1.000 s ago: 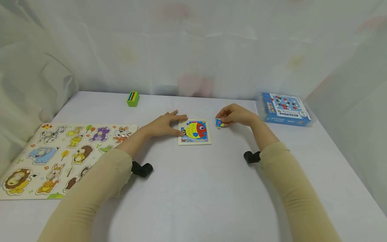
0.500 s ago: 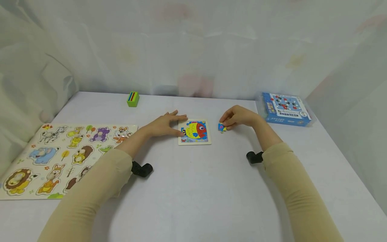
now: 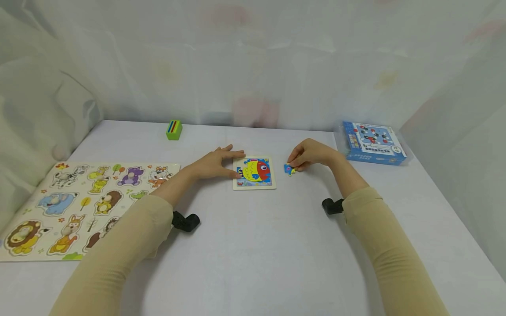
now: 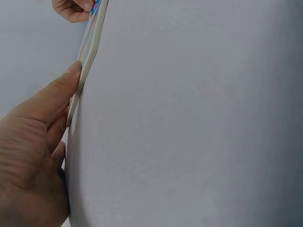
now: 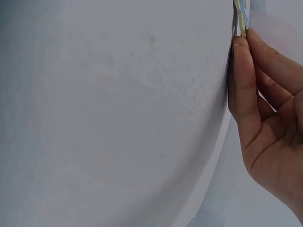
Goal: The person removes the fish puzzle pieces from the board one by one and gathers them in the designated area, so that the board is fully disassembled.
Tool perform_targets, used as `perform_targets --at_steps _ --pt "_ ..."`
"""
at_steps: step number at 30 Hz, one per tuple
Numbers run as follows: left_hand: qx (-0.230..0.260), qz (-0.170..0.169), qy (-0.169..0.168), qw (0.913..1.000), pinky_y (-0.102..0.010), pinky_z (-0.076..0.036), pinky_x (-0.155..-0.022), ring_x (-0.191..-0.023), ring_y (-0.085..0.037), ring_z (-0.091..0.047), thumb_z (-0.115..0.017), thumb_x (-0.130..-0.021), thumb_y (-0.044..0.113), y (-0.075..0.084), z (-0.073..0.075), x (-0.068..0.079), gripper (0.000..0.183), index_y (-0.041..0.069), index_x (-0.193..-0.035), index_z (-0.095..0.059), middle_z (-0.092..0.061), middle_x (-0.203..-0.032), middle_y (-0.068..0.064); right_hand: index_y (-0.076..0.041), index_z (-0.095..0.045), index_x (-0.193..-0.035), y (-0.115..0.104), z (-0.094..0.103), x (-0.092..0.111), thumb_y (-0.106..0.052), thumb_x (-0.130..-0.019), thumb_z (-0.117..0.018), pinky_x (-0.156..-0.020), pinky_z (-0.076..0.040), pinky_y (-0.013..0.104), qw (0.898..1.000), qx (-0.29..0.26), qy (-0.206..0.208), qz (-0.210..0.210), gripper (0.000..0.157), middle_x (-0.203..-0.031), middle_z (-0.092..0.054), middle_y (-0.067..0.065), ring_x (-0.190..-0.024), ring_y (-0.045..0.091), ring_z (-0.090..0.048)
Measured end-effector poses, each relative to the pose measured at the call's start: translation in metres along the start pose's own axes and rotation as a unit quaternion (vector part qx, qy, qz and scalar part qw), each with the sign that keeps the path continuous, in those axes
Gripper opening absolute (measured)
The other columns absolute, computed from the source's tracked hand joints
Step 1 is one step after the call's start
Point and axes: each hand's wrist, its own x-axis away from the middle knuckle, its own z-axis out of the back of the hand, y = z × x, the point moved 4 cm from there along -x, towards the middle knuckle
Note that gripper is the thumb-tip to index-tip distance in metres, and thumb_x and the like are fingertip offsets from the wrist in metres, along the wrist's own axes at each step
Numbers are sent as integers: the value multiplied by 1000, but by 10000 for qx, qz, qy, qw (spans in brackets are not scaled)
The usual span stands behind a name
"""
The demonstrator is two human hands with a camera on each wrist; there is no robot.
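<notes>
A small square fish puzzle [image 3: 261, 173] lies on the table in the head view, its fish yellow with a red head on blue. My left hand [image 3: 213, 163] rests at its left side, thumb and index finger spread and fairly straight, the thumb on the edge and the index fingertip at the far left corner. To the right of the board, my right hand [image 3: 314, 153] pinches a small blue and yellow puzzle piece [image 3: 288, 169] between thumb and fingertips. In the right wrist view the puzzle piece [image 5: 243, 19] shows edge-on at the fingertips.
A large animal puzzle board [image 3: 81, 206] lies on the left, partly under the left sleeve. Toward the back stands a green block [image 3: 174, 130] with coloured stripes. A blue box [image 3: 373, 142] in clear wrap sits at the back right. White cloth hangs behind the table.
My right hand has shifted slightly right and toward me with the puzzle piece, which has turned a little. The left hand and the fish puzzle have stayed in place.
</notes>
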Motion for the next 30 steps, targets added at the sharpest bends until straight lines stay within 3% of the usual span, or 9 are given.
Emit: perform_targets --at_steps 20,30 --pt "51 -43 -24 10000 -66 -7 -124 -157 -36 -2 -75 -84 40 0 1 0 72 30 -148 -46 -33 -162 11 1 -72 -102 -3 1 -2 -15 -89 -73 -71 -58 22 9981 594 124 63 21 -82 -72 1 -72 10 -66" --pt "-53 -194 -57 9998 -59 -14 -125 -157 -25 -12 -74 -84 42 0 1 0 73 27 -149 -45 -33 -162 9 -9 -70 -101 -8 1 -10 -25 -91 -69 -69 -51 22 9887 1283 751 204 19 -83 -66 -1 -74 13 -61"
